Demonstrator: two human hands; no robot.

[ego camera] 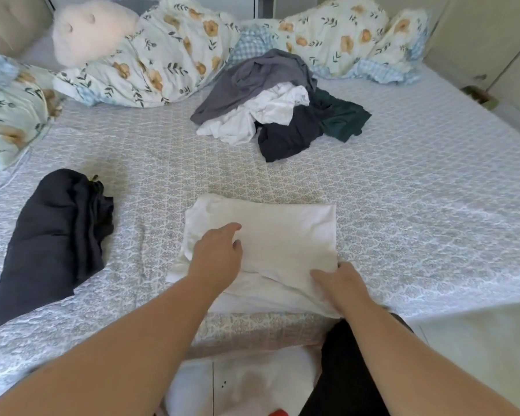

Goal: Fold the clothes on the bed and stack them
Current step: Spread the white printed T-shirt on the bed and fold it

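Both hands [219, 253] [339, 283] rest on white garment [282, 235].

My bed [418, 205] carries a folded white garment [282, 235] near me, a dark folded one [51, 244] left, an unfolded pile [282, 109] and floral bedding [162, 55] beyond.

Home bedroom: bed [403, 190] with patterned cover; floral duvet [168, 55] and padded headboard [9, 22] at its far end.

You have a white garment [270, 244] half-folded at lower centre of the bed [433, 190]. A dark folded piece [51, 244] lies at left. An unfolded heap [276, 106] of grey, white, navy and green clothes sits at upper centre.
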